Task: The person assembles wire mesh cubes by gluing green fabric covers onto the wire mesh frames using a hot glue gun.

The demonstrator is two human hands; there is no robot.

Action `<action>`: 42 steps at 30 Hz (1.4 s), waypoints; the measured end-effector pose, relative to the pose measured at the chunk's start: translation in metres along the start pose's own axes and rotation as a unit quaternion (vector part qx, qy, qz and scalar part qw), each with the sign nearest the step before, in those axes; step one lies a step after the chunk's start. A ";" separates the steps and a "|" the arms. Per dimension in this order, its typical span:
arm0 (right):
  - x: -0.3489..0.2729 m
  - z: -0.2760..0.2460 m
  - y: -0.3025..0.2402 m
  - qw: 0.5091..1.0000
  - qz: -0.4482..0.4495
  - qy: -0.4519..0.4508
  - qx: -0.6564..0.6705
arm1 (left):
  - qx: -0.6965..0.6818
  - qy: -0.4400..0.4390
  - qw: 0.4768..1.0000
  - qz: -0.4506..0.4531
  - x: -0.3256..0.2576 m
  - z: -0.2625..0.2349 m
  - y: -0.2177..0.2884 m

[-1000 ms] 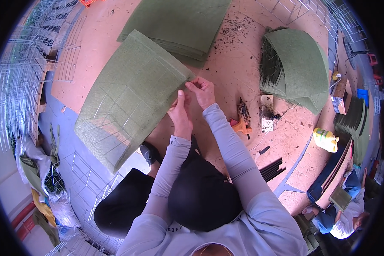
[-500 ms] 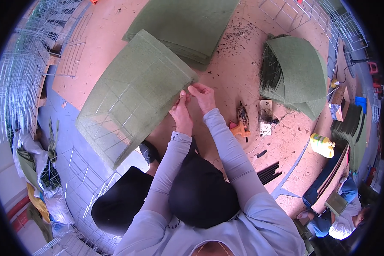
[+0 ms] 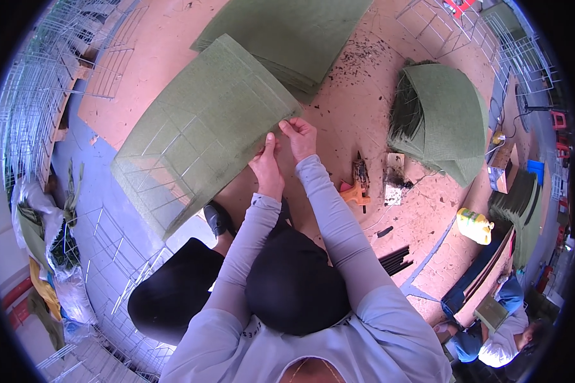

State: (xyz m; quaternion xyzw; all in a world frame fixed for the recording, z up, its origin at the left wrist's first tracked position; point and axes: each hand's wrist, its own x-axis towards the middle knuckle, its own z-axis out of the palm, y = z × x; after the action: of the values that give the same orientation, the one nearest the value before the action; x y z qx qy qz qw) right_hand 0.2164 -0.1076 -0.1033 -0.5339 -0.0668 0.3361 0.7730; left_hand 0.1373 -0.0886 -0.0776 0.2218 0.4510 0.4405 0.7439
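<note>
A thin green mesh sheet (image 3: pixel 211 96) is draped over a wire grid frame (image 3: pixel 184 144), whose bars show through it. At the sheet's right edge, my left hand (image 3: pixel 267 168) has its fingers curled in and its thumb raised, pinching the edge. Just beyond it, my right hand (image 3: pixel 301 139) grips the same edge near the corner between thumb and fingers. The undersides of the fingers are hidden. Right of my forearms, an orange glue gun (image 3: pixel 356 191) lies on the pink board beside a pale plate (image 3: pixel 395 180) with dark residue.
Green sheets are stacked at the far side (image 3: pixel 294 32), with another pile (image 3: pixel 446 105) to the right. Black rods (image 3: pixel 396 260) lie near my right arm. Wire grids (image 3: pixel 38 96) crowd the left. A yellow bottle (image 3: pixel 474 225) and a seated person (image 3: pixel 501 332) are at right.
My right hand has shifted slightly left and nearer along the sheet's edge. The sheet's near-left end sits a little higher in view. Both hands keep their grip, and the whole view has shifted slightly.
</note>
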 end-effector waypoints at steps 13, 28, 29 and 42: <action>-0.011 0.006 0.006 0.997 0.058 -0.032 0.038 | 0.054 -0.020 0.998 0.026 -0.004 -0.004 0.006; 0.002 -0.003 0.016 0.998 0.053 -0.044 0.005 | -0.004 0.039 0.998 0.057 -0.004 0.026 -0.005; 0.000 -0.003 0.015 0.997 0.069 -0.046 -0.001 | -0.038 0.061 0.996 0.046 -0.003 0.027 -0.004; 0.007 -0.021 -0.023 0.997 0.032 -0.040 -0.063 | 0.030 0.034 0.997 0.064 0.000 0.020 -0.009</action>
State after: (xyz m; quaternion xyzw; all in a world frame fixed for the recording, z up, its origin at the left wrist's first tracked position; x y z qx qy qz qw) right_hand 0.2415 -0.1247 -0.0943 -0.5697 -0.1019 0.3769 0.7232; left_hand 0.1592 -0.0916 -0.0741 0.2575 0.4739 0.4810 0.6912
